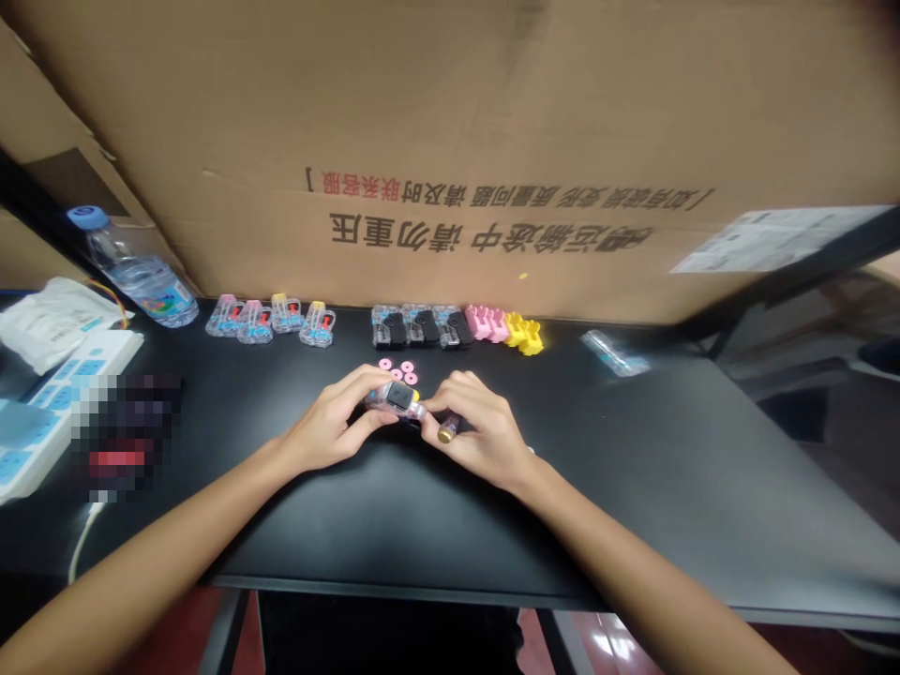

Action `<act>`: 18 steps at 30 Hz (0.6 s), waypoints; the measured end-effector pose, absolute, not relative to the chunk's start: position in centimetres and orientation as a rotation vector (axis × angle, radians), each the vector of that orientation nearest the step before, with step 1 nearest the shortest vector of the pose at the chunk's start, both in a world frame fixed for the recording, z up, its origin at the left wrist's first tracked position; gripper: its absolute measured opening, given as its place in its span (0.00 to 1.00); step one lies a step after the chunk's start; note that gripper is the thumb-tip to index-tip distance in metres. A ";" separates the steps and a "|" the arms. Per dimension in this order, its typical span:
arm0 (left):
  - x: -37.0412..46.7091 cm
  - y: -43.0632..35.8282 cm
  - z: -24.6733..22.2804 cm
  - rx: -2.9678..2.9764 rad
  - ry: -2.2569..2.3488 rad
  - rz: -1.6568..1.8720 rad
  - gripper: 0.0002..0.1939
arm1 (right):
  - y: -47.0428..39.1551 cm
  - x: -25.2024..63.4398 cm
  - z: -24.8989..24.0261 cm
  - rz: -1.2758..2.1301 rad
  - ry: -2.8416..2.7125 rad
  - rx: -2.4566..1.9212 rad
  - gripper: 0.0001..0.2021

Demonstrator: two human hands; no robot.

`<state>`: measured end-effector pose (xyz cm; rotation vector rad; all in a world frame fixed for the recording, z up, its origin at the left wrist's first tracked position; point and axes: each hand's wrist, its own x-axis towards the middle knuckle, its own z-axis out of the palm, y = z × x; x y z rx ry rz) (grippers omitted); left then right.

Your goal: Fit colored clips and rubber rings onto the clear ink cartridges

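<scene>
The left hand (344, 417) and right hand (482, 429) are nearly meeting, clamping a small clear device (395, 397) between them; the right is also gripping a gold-ended tool (448, 429). Pink rings (385, 365) are lying just beyond on the desk (309, 525).

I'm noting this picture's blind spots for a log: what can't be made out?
All in the head view:
- Part of the clear-cased piece: covered by the left hand.
- Rest of the gold-capped handle: hidden in the right hand.
- Power strip: cut off by the left edge.
- Dark object beside it: pixelated.
- Bottle label print: blurred, small.
</scene>
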<state>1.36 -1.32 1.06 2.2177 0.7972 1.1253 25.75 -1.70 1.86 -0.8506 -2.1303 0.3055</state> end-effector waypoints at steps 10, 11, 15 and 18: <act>-0.2 -0.4 1.9 2.136 1.063 1.375 0.15 | 0.9 29.7 4.1 0.292 -2.213 -0.984 0.11; -0.4 -0.4 2.0 2.097 1.121 1.367 0.20 | 1.5 31.2 4.6 0.317 -2.205 -1.072 0.12; -0.7 -0.2 2.3 2.046 1.297 1.217 0.39 | 3.4 38.1 5.6 0.312 -2.180 -1.657 0.14; -1.0 0.0 2.4 2.055 1.361 1.109 0.40 | 4.1 41.3 5.1 0.260 -2.194 -1.945 0.16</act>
